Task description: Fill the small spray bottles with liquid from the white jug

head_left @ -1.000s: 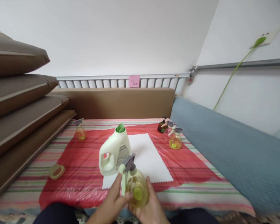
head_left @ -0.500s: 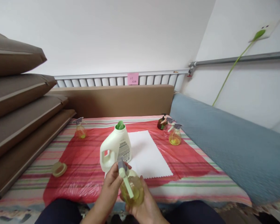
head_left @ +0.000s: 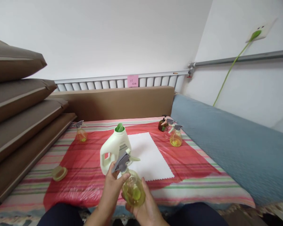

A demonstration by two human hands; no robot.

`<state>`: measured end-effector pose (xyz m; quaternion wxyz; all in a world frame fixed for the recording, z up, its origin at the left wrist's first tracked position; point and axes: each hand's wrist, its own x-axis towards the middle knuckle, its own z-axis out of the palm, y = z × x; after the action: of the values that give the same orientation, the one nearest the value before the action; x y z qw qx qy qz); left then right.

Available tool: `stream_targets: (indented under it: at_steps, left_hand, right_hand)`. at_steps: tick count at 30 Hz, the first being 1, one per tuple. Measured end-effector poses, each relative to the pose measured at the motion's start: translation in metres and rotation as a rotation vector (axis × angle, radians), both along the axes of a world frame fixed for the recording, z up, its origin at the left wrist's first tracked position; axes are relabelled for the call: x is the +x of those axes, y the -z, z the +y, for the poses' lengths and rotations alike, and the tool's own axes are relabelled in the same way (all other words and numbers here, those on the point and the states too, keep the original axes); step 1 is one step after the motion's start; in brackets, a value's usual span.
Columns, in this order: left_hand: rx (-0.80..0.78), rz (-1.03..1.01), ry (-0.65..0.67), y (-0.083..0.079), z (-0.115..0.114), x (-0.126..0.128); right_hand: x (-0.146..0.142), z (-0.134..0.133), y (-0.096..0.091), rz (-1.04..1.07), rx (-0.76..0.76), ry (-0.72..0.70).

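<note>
My right hand (head_left: 147, 208) cups the round body of a small clear spray bottle (head_left: 133, 191) with yellow-green liquid, held low in front of me. The fingers of my left hand (head_left: 112, 188) are closed around its neck, just under the grey trigger head (head_left: 121, 161). Right behind the bottle stands a white detergent jug (head_left: 114, 148) with an open green spout, beside a white cloth (head_left: 149, 155) spread on a red plastic sheet (head_left: 85, 163).
One spray bottle (head_left: 81, 132) stands at the far left of the sheet; a cluster of spray bottles (head_left: 173, 135) stands at the far right. A yellow-green cap (head_left: 59, 173) lies at the left. Brown cushions (head_left: 21, 110) are stacked on the left, a blue cushion (head_left: 226, 141) on the right.
The grey trigger head has turned from pointing down toward me to pointing left and away. Both hands kept hold of the bottle; the view shifted slightly.
</note>
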<state>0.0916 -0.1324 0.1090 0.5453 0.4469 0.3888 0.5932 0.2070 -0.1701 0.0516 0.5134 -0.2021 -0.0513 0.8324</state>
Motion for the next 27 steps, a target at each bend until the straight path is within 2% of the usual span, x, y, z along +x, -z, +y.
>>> stream_targets:
  at_steps: [5, 7, 10, 11, 16, 18, 22, 27]
  left_hand:
    - [-0.056, 0.056, 0.182, -0.0050, -0.0052, -0.0029]
    - [-0.068, 0.116, 0.136, -0.0043, -0.0041, -0.0041]
    - [-0.028, 0.189, -0.015, -0.0025, -0.0033, -0.0032]
    - [-0.013, 0.189, -0.017, -0.0023, -0.0037, -0.0031]
    - [0.022, 0.166, 0.232, -0.0037, -0.0053, -0.0075]
    - [0.042, 0.210, 0.180, -0.0035, -0.0033, -0.0084]
    - [0.096, 0.190, -0.067, -0.0007, 0.0012, -0.0045]
    - [0.057, 0.163, 0.003, -0.0024, -0.0020, -0.0031]
  right_hand:
    - [0.0043, -0.0009, 0.0023, 0.018, -0.015, -0.036]
    - [0.0051, -0.0010, 0.0034, 0.011, -0.009, -0.032]
    - [0.0055, -0.0008, 0.0030, 0.002, -0.014, -0.004]
    - [0.0058, -0.0006, 0.0026, 0.001, -0.023, 0.004]
    - [0.0085, -0.0001, 0.0026, 0.002, -0.047, -0.014]
    - [0.0084, -0.0010, 0.0029, 0.003, -0.026, -0.009]
    - [0.0069, -0.0034, 0.0031, 0.009, 0.005, 0.030]
    - [0.0066, -0.0031, 0.0055, 0.011, -0.002, 0.010]
